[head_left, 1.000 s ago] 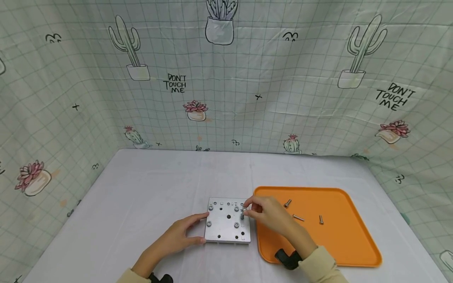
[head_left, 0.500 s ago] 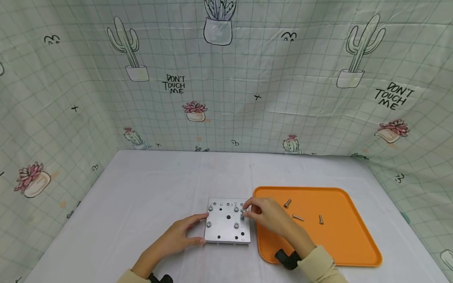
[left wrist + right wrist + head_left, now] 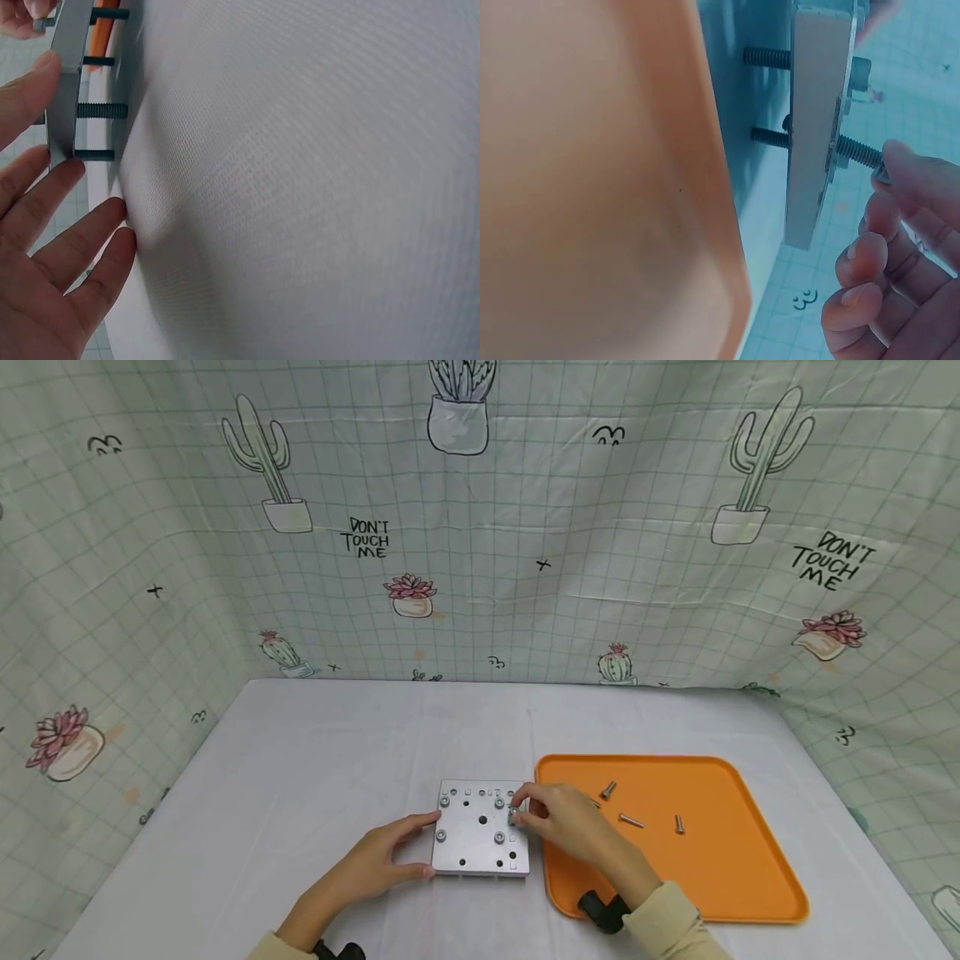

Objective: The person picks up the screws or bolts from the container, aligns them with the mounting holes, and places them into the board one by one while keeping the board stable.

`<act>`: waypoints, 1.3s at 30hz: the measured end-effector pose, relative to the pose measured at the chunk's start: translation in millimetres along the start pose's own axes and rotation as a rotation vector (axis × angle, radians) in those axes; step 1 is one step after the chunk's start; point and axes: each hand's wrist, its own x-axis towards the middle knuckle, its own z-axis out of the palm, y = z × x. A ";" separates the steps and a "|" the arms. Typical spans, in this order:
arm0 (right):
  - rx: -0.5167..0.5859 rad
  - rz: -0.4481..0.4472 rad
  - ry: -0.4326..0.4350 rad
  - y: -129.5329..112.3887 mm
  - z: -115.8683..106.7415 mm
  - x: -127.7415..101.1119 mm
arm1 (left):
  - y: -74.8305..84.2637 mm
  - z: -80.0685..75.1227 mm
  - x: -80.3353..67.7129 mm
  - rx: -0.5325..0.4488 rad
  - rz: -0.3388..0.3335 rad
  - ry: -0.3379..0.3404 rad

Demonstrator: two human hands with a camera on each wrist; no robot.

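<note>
- Head view shows the bolt (image 3: 513,815) standing in a hole near the right edge of the metal plate (image 3: 480,829), which lies flat on the white table (image 3: 315,777) just left of the orange tray (image 3: 720,868).
- Compared with a second ago, the bolt sits in the same hole and the plate has not shifted; the right hand (image 3: 558,817) has edged slightly left over it, its fingertips rolled a little further round the head. I'd judge that as a turn of the bolt being made, so it is partly threaded, not yet seated.
- Right wrist view bears this out: the bolt (image 3: 859,152) has thread showing between its head and the plate (image 3: 817,120), and its tip pokes out on the far side toward the table.
- Its long axis runs straight through the plate, square to the face, head up and tip down at the table.
- Right-hand fingertips (image 3: 900,161) are narrowed onto the bolt head, pinching it.
- Left hand (image 3: 375,860) rests on the table with fingers straight and spread, tips pressed against the plate's left edge (image 3: 64,90), steadying it as before.
- Three loose bolts (image 3: 632,820) lie apart on the tray, unmoved.
</note>
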 end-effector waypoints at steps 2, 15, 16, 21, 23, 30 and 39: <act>-0.016 -0.014 -0.008 0.7 2.3 0.2 | -0.1 -0.3 -0.2 -0.002 0.002 0.003; -0.018 -0.025 -0.020 2.3 11.7 -1.4 | -0.5 0.1 -0.5 -0.004 0.010 0.005; -0.009 -0.023 -0.025 2.0 11.4 -1.5 | -0.6 0.2 -0.4 -0.008 0.006 0.004; 0.016 -0.020 -0.036 0.9 10.1 -2.0 | -0.4 -0.1 0.1 -0.015 -0.004 0.001; 0.016 -0.014 -0.043 0.7 9.9 -1.8 | -0.4 -0.2 0.1 -0.017 -0.004 -0.002; 0.019 -0.007 -0.059 0.1 8.2 -2.8 | 1.9 -0.2 0.3 -0.021 -0.001 -0.003; 0.016 0.002 -0.075 1.3 5.7 -5.8 | 0.6 0.9 -0.6 -0.016 -0.005 0.000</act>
